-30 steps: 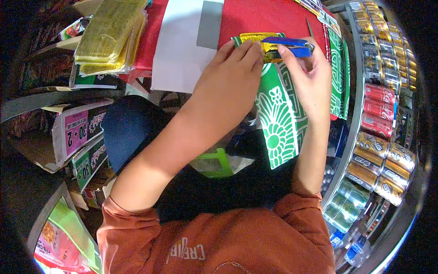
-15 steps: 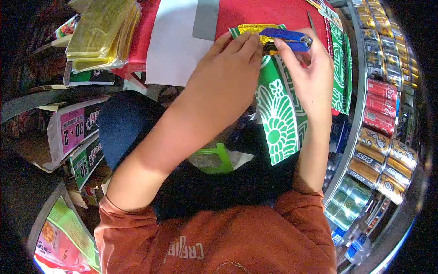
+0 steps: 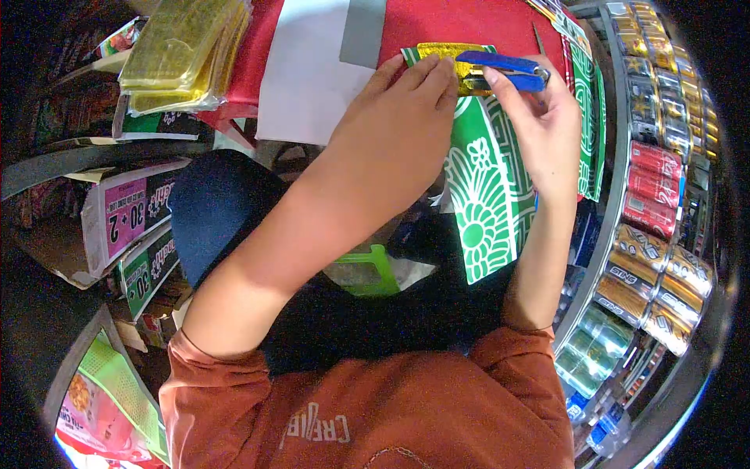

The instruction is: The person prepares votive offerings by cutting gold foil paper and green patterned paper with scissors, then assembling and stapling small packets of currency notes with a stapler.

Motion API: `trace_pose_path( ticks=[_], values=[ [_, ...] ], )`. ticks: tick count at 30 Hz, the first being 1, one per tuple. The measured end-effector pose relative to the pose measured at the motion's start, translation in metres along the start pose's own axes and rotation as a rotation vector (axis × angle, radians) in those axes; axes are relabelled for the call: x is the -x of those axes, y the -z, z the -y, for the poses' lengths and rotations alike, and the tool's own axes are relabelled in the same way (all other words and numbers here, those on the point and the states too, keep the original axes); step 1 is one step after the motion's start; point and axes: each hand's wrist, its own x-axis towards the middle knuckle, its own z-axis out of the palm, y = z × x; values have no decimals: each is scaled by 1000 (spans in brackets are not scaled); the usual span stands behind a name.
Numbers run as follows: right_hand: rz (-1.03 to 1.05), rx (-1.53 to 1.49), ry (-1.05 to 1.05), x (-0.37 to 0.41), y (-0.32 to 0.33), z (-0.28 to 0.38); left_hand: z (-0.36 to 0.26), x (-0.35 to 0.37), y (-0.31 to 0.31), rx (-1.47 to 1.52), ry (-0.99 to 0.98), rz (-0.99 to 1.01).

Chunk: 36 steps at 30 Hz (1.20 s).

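Note:
My right hand (image 3: 551, 133) is closed around a blue stapler (image 3: 508, 64), thumb below and fingers behind it. The stapler's jaws point left, over the edge of a shiny gold packet (image 3: 436, 51) lying at the top of a green sheet with white flower patterns (image 3: 480, 211). My left hand (image 3: 402, 125) grips the packet and the sheet's top together, its fingers just left of the stapler's nose. The sheet hangs down past the table edge toward my lap. Whether the stapler's jaws touch the packet is hard to make out.
A red-covered table (image 3: 418, 23) bears a white sheet (image 3: 305, 78) and a stack of gold packets in clear plastic (image 3: 180, 55). More green patterned sheets (image 3: 591, 133) lie at the right. Shelved drink cans (image 3: 625, 277) stand at right, boxes (image 3: 125, 207) at left.
The whole view has shifted slightly. The stapler's jaws appear a little wider apart over the packet's edge, and both hands keep their holds.

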Motion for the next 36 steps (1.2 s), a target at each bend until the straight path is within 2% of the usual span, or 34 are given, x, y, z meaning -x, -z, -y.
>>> trace_pose_path(
  ticks=[4, 7, 11, 18, 24, 30, 33, 36],
  values=[
    [-25, 296, 178, -3, 1, -1, 0, 0, 0, 2, 9, 12],
    [-56, 356, 246, -1, -3, 4, -1, 1, 5, -18, -7, 33],
    [-56, -50, 5, 0, -2, -7, -2, 2, 7, -1, -3, 37],
    [-42, -37, -23, 0, 1, -7, 0, 0, 5, 48, 8, 26],
    [-91, 167, 158, 0, -3, -7, 1, 0, 9, 107, 7, 53],
    [-107, 79, 99, 0, 0, -9, 7, 2, 12, 129, -36, 85],
    [-209, -69, 95, 2, -5, 3, 7, 3, 8, 124, -37, 92],
    [-102, 80, 131, 1, -5, -10, 6, 1, 7, 125, -33, 88]
  ],
)
